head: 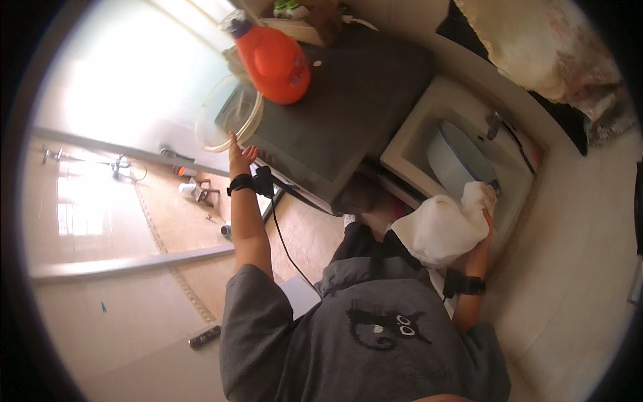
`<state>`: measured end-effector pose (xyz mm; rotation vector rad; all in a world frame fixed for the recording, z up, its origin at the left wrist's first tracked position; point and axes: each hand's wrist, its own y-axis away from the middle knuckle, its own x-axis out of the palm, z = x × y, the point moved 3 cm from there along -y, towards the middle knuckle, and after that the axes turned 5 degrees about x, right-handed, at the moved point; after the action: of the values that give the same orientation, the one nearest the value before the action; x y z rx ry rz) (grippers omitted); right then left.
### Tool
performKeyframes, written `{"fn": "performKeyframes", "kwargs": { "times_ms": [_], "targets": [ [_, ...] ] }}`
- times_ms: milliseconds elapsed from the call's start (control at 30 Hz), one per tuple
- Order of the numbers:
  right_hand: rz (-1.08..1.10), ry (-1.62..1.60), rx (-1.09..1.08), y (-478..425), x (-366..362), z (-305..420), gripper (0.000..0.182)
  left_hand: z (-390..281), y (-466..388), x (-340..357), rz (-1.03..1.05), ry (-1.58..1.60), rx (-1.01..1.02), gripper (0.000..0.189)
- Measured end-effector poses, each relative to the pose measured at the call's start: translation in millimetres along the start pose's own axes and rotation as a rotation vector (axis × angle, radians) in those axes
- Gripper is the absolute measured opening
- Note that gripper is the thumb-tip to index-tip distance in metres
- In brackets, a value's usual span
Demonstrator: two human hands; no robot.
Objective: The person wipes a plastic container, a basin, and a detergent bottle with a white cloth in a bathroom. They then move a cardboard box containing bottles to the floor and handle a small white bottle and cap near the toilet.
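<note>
My right hand (485, 235) grips a bunched white cloth (437, 228) over the near edge of the sink. The cloth hangs toward my lap, and its upper end touches or overlaps a tilted pale blue basin (454, 156) in the sink (409, 151). My left hand (243, 155) is at the near rim of a clear plastic tub (255, 118), palm turned up, one finger against the rim. Whether it holds the tub is unclear. The tub overhangs the corner of a dark-topped appliance, probably a washing machine (346, 105).
An orange-red detergent bottle (279, 65) stands on the appliance beside the tub. A faucet (495, 123) rises behind the basin. Pale cloth (527, 45) hangs at upper right. A black cable (289, 251) runs from my left wrist device. A doorway frame (135, 262) lies to the left.
</note>
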<state>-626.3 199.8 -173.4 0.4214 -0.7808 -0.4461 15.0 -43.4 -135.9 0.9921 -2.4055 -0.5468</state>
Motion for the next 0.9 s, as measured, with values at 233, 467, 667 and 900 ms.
{"fn": "performKeyframes", "kwargs": {
  "times_ms": [233, 467, 667, 900],
  "targets": [
    [-0.026, -0.199, 0.072, 17, 6, -2, 0.039, -1, -25, 2, 0.151, 0.098, 0.134, 0.083],
    [-0.094, -0.176, -0.029, 18, -18, -14, 0.036, -10, -30, 10, 0.105, 0.305, 0.043, 0.05],
    [-0.185, -0.212, 0.004, 25, -13, -11, 0.036, 1, -57, -4, 0.191, 0.143, 0.273, 0.048],
    [-0.031, -0.198, 0.015, 8, -29, -17, 0.038, 2, -53, -29, 0.14, -0.571, 0.781, 0.047]
  ]
}}
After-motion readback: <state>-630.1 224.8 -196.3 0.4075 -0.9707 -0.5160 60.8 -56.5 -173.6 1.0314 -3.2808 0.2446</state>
